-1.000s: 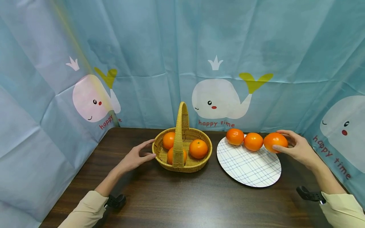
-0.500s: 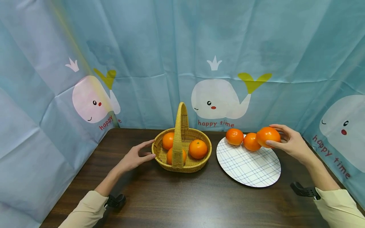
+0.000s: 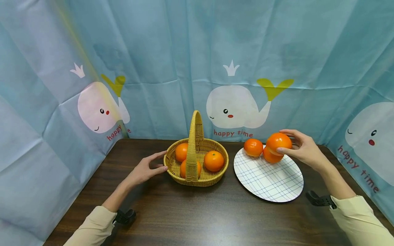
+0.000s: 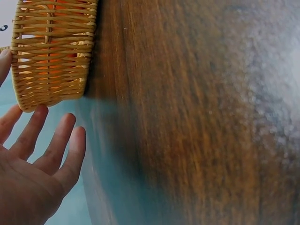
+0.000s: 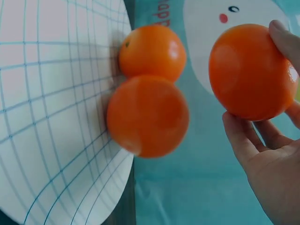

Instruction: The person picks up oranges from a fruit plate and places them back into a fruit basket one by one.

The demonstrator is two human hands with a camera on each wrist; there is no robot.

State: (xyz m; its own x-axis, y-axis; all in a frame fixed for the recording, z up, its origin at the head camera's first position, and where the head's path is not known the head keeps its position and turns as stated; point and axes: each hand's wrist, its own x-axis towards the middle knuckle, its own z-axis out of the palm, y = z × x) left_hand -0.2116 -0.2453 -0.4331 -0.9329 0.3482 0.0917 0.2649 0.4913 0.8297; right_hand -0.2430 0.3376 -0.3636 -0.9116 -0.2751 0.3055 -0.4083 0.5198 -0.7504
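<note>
My right hand [image 3: 303,149] holds an orange [image 3: 278,143] between thumb and fingers, raised above the plate [image 3: 271,184]. In the right wrist view this held orange [image 5: 253,72] is apart from the two other oranges on the plate. One of those, the middle orange [image 3: 272,158], is partly hidden behind the held one in the head view; the other orange [image 3: 253,147] sits left of it. My left hand [image 3: 148,169] touches the left end of the wicker basket [image 3: 221,171], its fingers [image 4: 61,140] extended and fingertips right at the rim. Three oranges lie in the basket, one of them [image 3: 213,161] right of the handle.
The basket's tall arched handle [image 3: 192,143] rises across its middle. A dark wooden table [image 3: 197,215] carries everything. Behind it hangs a blue curtain [image 3: 160,102] with whale prints, close to the table's back edge.
My right hand has lifted the orange from the plate's right side and moved it left and up, over the middle orange. The left hand and the basket have stayed in place.
</note>
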